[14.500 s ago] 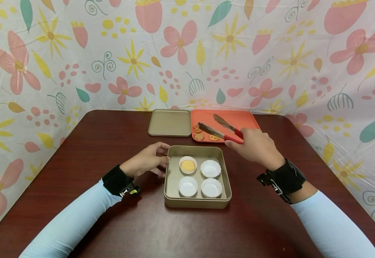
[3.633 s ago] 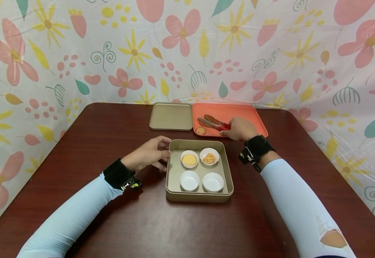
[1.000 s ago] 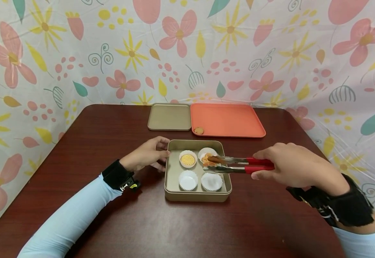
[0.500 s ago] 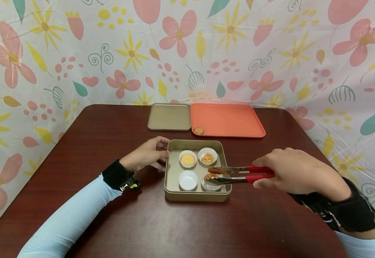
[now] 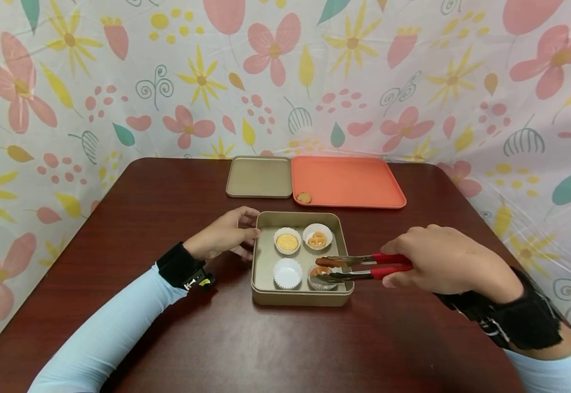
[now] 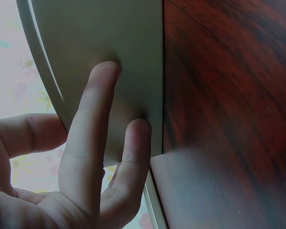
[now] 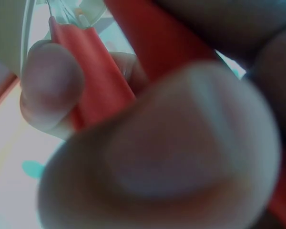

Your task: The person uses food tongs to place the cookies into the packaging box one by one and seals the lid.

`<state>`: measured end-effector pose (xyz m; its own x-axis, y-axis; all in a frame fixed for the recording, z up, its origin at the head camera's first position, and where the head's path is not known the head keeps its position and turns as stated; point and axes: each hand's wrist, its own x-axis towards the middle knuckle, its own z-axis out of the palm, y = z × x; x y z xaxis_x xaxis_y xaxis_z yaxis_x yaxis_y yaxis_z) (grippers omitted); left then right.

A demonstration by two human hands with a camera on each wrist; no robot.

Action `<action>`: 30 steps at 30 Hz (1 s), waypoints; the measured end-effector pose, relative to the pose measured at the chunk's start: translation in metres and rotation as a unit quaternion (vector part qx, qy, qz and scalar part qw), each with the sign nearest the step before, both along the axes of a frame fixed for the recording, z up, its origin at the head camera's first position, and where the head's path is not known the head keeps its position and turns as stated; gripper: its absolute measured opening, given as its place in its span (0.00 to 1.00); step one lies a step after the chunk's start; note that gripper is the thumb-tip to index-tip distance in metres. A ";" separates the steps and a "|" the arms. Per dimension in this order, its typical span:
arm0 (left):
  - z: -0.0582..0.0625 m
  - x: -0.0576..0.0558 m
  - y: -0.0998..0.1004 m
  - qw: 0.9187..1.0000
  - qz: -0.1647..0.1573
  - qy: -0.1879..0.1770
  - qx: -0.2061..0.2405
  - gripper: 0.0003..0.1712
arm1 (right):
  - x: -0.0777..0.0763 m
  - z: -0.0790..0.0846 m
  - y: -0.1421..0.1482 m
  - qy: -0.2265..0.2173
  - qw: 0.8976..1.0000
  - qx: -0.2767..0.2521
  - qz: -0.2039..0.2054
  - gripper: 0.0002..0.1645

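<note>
My right hand [image 5: 445, 259] grips the red handles of metal tongs [image 5: 364, 258]. In the right wrist view, thumb and fingers wrap the red handles [image 7: 97, 76]. The tongs' tips stand slightly apart over the near right paper cup [image 5: 321, 285], where a pretzel cookie [image 5: 321, 271] shows partly behind them. Fingertips of my left hand [image 5: 224, 234] press the outer left wall of a gold square tin [image 5: 301, 298], the thumb at its rim. Inside the tin, a round yellow biscuit [image 5: 287, 242] and another pretzel cookie [image 5: 317, 240] sit in the back cups; the near left cup [image 5: 287, 273] is empty.
Behind the tin, an orange tray [image 5: 354, 183] holds one round cookie [image 5: 304, 197] at its near left corner. A gold lid [image 5: 259, 177] lies beside the tray. All stand on a dark wooden table [image 5: 207, 333] before a flowered cloth.
The tongs have gone from the orange tray to the tin with a pretzel cookie, then shifted from the back right cup to the near right one. The left hand stays put.
</note>
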<state>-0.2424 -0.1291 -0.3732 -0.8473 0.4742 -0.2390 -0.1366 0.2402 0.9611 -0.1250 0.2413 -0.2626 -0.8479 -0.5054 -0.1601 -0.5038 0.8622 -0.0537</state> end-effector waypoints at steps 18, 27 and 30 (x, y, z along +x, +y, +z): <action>0.001 0.000 0.001 1.000 -0.002 0.002 0.002 0.32 | -0.002 0.000 -0.008 -0.004 1.000 0.011 -0.006 0.17; 0.001 0.000 0.001 1.000 -0.002 0.002 0.002 0.31 | 0.000 0.009 -0.007 0.011 0.999 -0.019 -0.025 0.37; 0.002 0.000 0.002 1.000 -0.002 0.001 0.000 0.31 | 0.000 0.011 -0.008 0.025 0.999 -0.040 -0.026 0.41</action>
